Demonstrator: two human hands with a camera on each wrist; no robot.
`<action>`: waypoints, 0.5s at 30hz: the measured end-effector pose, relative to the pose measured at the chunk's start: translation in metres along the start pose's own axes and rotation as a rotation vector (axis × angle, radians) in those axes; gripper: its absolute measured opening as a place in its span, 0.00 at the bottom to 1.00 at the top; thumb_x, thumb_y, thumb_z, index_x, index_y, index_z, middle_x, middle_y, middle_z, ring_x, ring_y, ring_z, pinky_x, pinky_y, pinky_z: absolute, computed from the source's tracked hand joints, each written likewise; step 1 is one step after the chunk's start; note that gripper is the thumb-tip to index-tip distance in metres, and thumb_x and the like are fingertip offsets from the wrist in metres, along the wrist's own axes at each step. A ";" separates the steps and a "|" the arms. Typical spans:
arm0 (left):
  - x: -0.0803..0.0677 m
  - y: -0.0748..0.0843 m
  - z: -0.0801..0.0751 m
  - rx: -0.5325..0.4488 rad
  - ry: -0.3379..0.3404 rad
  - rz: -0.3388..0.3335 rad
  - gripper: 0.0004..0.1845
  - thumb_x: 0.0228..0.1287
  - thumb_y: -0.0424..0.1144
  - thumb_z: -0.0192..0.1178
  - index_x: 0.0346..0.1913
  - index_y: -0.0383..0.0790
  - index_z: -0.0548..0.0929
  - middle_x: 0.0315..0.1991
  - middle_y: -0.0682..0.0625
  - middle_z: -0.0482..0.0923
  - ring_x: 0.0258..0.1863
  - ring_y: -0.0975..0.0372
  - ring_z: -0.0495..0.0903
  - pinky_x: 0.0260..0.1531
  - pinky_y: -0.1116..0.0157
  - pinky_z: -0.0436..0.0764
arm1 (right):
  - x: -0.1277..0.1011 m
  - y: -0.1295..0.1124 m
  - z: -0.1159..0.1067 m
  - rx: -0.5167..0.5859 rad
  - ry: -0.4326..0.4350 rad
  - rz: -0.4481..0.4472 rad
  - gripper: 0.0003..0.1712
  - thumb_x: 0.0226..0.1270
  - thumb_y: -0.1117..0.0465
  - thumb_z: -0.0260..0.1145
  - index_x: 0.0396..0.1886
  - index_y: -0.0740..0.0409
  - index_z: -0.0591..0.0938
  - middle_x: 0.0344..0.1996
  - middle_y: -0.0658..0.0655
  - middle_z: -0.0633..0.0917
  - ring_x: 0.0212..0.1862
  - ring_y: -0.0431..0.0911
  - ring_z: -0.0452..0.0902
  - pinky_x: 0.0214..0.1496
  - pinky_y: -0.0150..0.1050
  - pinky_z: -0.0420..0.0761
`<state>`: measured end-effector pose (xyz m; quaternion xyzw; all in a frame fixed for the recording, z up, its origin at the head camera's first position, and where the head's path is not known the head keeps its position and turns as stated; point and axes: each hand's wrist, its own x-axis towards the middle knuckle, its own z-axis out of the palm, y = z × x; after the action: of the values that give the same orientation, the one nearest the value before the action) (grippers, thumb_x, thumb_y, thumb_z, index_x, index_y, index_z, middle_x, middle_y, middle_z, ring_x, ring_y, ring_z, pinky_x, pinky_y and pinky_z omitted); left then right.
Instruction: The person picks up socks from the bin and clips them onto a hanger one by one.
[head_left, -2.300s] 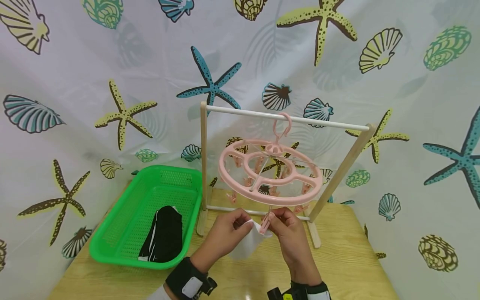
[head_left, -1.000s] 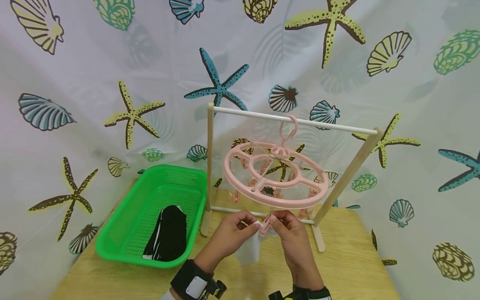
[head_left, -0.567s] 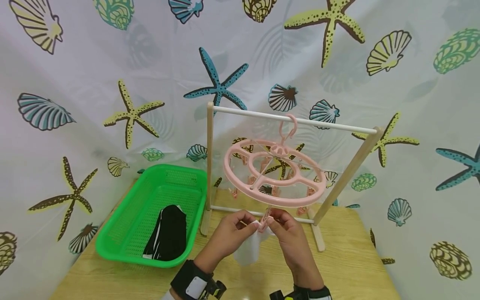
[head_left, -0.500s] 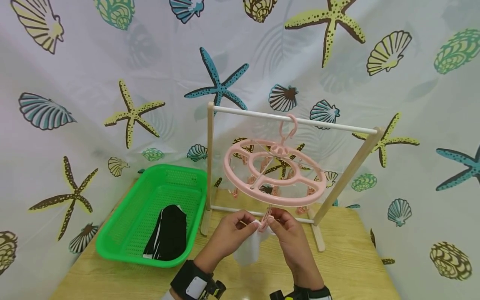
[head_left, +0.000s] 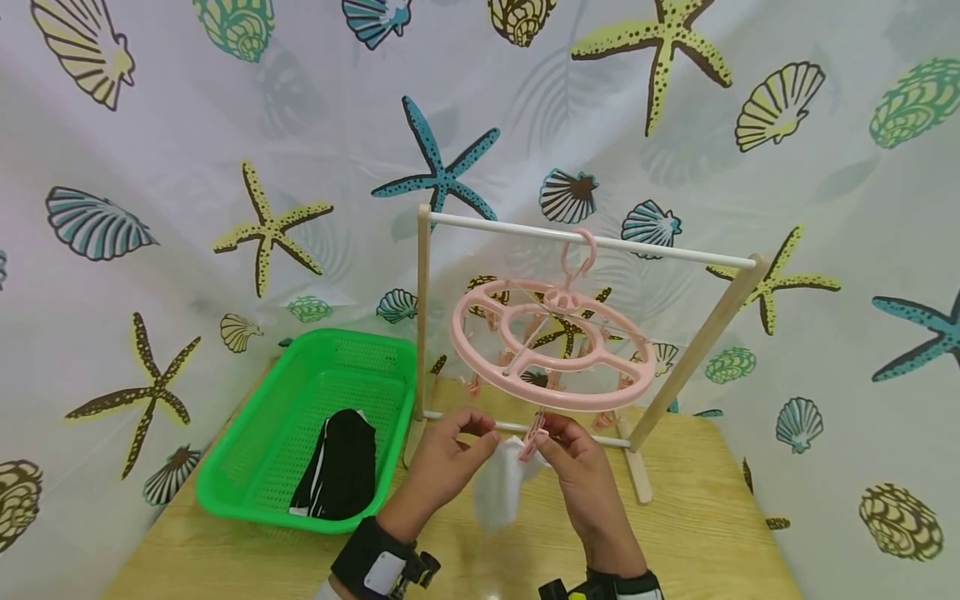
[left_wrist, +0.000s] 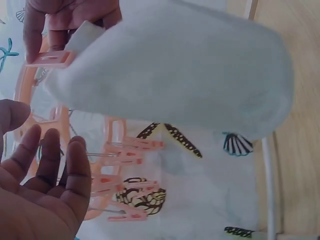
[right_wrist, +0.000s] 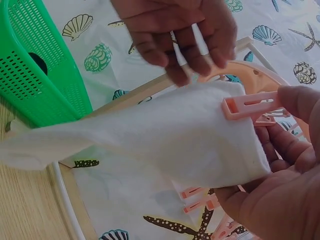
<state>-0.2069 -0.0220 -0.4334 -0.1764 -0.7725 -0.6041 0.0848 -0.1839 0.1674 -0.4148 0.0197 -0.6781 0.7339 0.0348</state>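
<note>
A white sock (head_left: 495, 492) hangs from a pink clip (head_left: 532, 442) at the front of the round pink peg hanger (head_left: 553, 346). My right hand (head_left: 546, 433) pinches that clip (right_wrist: 250, 105) between thumb and fingers, right at the sock's top edge (right_wrist: 150, 145). My left hand (head_left: 480, 429) hovers just left of the sock with relaxed fingers (left_wrist: 45, 185) and holds nothing. In the left wrist view the sock (left_wrist: 175, 75) hangs free of it. The hanger hooks over the white rail of a small wooden rack (head_left: 585, 237).
A green basket (head_left: 315, 392) stands at the left of the wooden table (head_left: 697, 533) with a black garment (head_left: 337, 471) inside. Several more pink clips dangle under the hanger. A seashell-print curtain closes off the back and sides.
My left hand has let go of the sock's top edge and drawn back a little to the left. The sock now hangs from the clip, which my right hand still pinches.
</note>
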 end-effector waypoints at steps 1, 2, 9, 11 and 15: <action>0.001 0.003 -0.001 0.004 0.022 0.032 0.07 0.66 0.39 0.65 0.43 0.40 0.84 0.41 0.49 0.82 0.44 0.57 0.80 0.37 0.59 0.81 | 0.000 0.000 0.000 0.001 0.003 -0.001 0.18 0.71 0.64 0.64 0.55 0.70 0.76 0.46 0.59 0.80 0.48 0.46 0.77 0.53 0.37 0.75; 0.002 0.005 -0.002 0.014 0.042 0.071 0.06 0.65 0.38 0.66 0.42 0.41 0.84 0.41 0.49 0.82 0.43 0.57 0.81 0.37 0.59 0.82 | 0.000 0.000 0.000 0.004 0.002 -0.004 0.17 0.71 0.65 0.64 0.55 0.70 0.76 0.46 0.59 0.80 0.48 0.46 0.77 0.53 0.37 0.75; 0.016 0.022 -0.008 0.239 0.133 0.450 0.08 0.60 0.35 0.71 0.41 0.43 0.86 0.47 0.50 0.77 0.51 0.57 0.74 0.45 0.58 0.79 | -0.001 0.002 -0.001 0.013 -0.026 -0.030 0.16 0.71 0.66 0.64 0.54 0.70 0.76 0.43 0.58 0.80 0.47 0.47 0.77 0.52 0.39 0.76; 0.021 0.027 -0.008 0.324 0.133 0.523 0.10 0.60 0.37 0.71 0.44 0.44 0.87 0.52 0.48 0.76 0.55 0.55 0.71 0.50 0.54 0.76 | 0.000 0.004 -0.002 0.017 -0.035 -0.033 0.16 0.71 0.65 0.63 0.54 0.70 0.76 0.43 0.57 0.80 0.47 0.49 0.77 0.52 0.40 0.76; 0.030 0.036 -0.007 0.474 0.094 0.579 0.15 0.62 0.41 0.70 0.52 0.46 0.87 0.60 0.45 0.74 0.60 0.50 0.67 0.55 0.48 0.71 | 0.000 0.006 -0.003 0.015 -0.056 -0.032 0.18 0.72 0.65 0.63 0.55 0.71 0.74 0.44 0.58 0.79 0.48 0.50 0.77 0.52 0.42 0.76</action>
<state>-0.2218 -0.0157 -0.3885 -0.3348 -0.8043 -0.3671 0.3259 -0.1848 0.1696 -0.4209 0.0513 -0.6728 0.7375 0.0277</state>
